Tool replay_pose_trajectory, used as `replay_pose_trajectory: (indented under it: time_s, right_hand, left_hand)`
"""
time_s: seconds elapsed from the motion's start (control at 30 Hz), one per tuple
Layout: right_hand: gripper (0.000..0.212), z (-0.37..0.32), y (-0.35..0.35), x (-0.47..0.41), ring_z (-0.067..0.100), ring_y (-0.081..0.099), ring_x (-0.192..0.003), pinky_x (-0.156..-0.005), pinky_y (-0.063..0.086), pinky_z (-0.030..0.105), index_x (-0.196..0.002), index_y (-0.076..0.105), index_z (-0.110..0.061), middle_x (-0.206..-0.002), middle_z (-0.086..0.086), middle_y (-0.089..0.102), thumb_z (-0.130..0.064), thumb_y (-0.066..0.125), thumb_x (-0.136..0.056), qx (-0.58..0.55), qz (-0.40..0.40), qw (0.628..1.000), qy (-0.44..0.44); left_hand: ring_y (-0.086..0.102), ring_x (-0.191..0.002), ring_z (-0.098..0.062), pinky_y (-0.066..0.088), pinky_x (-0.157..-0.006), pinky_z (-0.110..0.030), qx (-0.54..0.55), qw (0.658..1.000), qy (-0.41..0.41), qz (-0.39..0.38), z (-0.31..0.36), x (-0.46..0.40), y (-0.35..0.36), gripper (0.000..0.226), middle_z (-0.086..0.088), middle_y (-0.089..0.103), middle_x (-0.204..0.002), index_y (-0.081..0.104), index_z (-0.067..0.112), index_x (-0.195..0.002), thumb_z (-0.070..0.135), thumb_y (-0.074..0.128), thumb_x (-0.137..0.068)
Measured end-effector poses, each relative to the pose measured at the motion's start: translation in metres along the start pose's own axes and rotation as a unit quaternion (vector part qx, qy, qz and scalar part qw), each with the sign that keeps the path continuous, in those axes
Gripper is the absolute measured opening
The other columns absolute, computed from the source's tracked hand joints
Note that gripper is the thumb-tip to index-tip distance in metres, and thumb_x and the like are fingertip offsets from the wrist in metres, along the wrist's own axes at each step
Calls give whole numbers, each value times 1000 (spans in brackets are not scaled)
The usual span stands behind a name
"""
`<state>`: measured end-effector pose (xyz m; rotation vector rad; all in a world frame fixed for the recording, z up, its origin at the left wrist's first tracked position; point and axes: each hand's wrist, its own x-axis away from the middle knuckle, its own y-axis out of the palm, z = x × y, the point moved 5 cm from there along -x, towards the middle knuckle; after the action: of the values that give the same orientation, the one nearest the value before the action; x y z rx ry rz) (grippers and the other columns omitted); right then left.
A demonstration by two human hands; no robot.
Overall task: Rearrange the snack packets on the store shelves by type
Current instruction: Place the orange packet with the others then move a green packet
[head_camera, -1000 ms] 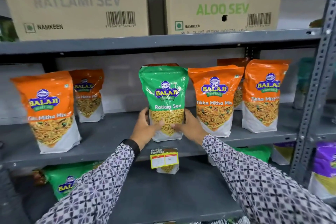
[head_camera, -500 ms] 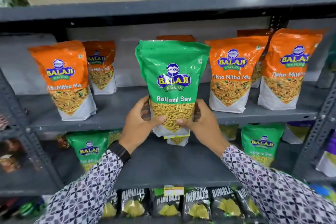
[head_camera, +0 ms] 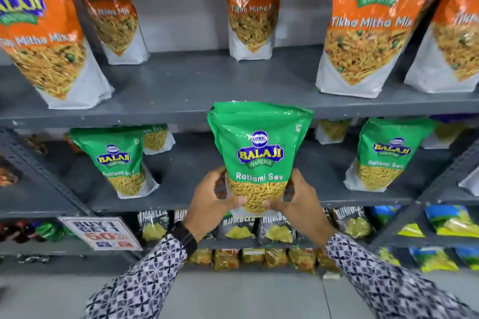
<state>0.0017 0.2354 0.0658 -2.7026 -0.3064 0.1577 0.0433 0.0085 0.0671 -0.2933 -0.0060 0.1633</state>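
Note:
A green Ratlami Sev packet point(head_camera: 260, 153) stands upright in the air in front of the middle shelf point(head_camera: 233, 204). My left hand point(head_camera: 211, 201) grips its lower left edge and my right hand point(head_camera: 298, 202) grips its lower right edge, thumbs across the front. Two more green Ratlami Sev packets point(head_camera: 121, 160) point(head_camera: 386, 155) stand on that middle shelf, left and right of the held one. Several orange Tikha Mitha Mix packets point(head_camera: 368, 26) point(head_camera: 39, 33) point(head_camera: 248, 8) stand on the upper shelf point(head_camera: 197, 109).
Black Rumbles packets point(head_camera: 276, 225) line the shelf below, with small yellow packets point(head_camera: 252, 258) under them. A "Buy 1 Get 1" sign point(head_camera: 102, 233) hangs at lower left. Blue and yellow packets point(head_camera: 451, 220) fill the rack to the right. Slanted grey uprights point(head_camera: 46, 173) frame the shelves.
Both hands have brought the green Ratlami Sev packet off the upper shelf and down to the level of the middle shelf. The view has tilted downward.

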Motion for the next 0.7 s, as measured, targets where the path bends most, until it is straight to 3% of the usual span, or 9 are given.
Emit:
replay_pose_trajectory:
  time_s: [0.17, 0.3, 0.5, 0.7]
  right_hand:
    - [62, 58, 34, -31, 13, 70, -103, -87, 58, 36, -116, 50, -26, -111, -11, 73, -18, 92, -71, 17, -8, 998, 58]
    - [65, 76, 49, -67, 5, 67, -94, -74, 53, 15, -116, 47, -28, -102, -18, 68, -9, 90, -72, 24, -19, 997, 72]
    - [71, 90, 60, -109, 22, 71, -104, -92, 59, 41, -124, 49, -21, -110, -5, 72, -4, 89, -68, 35, -2, 997, 66]
    - [74, 96, 67, -121, 19, 66, -99, -92, 57, 38, -133, 47, -14, -108, -5, 69, -1, 86, -71, 33, 8, 997, 67]
  left_hand:
    - [63, -122, -7, 51, -108, -43, -32, 998, -45, -9, -58, -30, 23, 72, 9, 65, -135, 56, 30, -136, 18, 89, -73]
    - [65, -121, -17, 53, -106, -50, -71, 996, -56, 8, -82, -66, 26, 76, 7, 68, -131, 57, 26, -135, 29, 89, -67]
    - [66, -119, -19, 53, -106, -47, -84, 995, -59, 18, -99, -110, 26, 68, 3, 70, -128, 57, 21, -131, 12, 90, -72]
    - [67, -111, -11, 54, -99, -33, -70, 996, -62, 12, -107, -123, 29, 61, 11, 69, -118, 57, 22, -126, 5, 87, -76]
